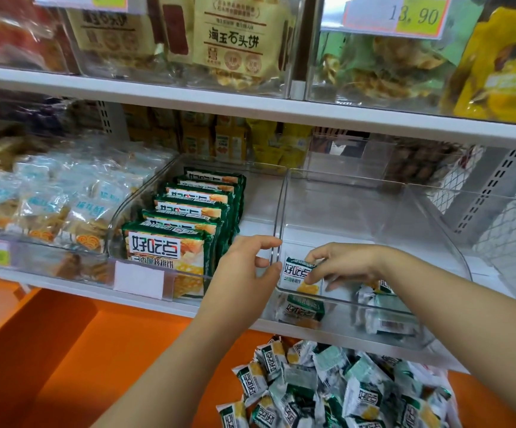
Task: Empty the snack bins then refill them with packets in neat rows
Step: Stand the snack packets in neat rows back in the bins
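Note:
Two clear plastic bins stand side by side on the white middle shelf. The left bin [145,193] holds a neat row of green-and-white packets [185,220] standing on edge. The right bin [435,211] is nearly bare, with a few packets [386,313] lying at its front. My left hand [244,267] hovers at the wall between the bins, fingers apart, holding nothing. My right hand [343,265] reaches inside the right bin and pinches one upright green-and-white packet [295,274] against its left wall.
A loose heap of the same packets [337,387] lies on the orange ledge [80,350] below the shelf. A bin of blue-wrapped snacks [65,199] sits to the left. Full bins and price tags [417,15] line the shelf above.

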The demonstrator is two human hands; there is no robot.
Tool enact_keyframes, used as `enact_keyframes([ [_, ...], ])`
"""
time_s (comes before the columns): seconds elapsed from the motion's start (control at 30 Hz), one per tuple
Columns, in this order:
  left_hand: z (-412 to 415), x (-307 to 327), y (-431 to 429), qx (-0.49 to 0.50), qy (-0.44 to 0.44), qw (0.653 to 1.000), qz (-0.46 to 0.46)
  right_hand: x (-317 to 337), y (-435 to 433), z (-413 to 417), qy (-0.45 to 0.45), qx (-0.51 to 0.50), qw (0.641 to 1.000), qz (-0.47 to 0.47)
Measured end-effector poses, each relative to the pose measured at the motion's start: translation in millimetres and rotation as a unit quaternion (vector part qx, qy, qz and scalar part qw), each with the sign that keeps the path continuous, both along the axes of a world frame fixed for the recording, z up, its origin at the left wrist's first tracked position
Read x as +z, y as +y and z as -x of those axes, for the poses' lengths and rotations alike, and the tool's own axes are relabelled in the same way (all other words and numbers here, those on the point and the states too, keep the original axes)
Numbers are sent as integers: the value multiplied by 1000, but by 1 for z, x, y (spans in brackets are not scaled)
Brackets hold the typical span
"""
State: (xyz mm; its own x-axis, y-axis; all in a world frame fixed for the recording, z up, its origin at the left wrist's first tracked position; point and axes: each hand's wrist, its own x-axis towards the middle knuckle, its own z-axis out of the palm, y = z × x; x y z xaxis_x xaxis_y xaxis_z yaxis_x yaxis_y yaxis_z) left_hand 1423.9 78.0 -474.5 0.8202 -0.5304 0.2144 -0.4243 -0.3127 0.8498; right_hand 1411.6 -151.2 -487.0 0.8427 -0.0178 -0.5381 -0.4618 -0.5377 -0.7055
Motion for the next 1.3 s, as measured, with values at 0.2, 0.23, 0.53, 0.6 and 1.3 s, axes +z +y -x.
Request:
enact_keyframes([
  [0.2, 0, -2, 0, -4, -1, 1000, 3, 11, 10, 6, -62, 38, 990, 119],
  [0.23, 0, -1, 0, -6, -2, 1000, 4, 12, 13, 7, -79, 47, 987, 131],
  [0.53, 0, -2, -1, -10, -8, 1000, 7, 6, 9, 13, -122, 71, 976, 166],
  [0.6, -1, -2, 0, -10, -6, 1000, 5, 5, 7, 13, -89, 46, 986, 131],
  [1.3, -2, -2, 2, -17, 11, 1000, 11, 18, 11, 22, 70, 65, 995, 29],
])
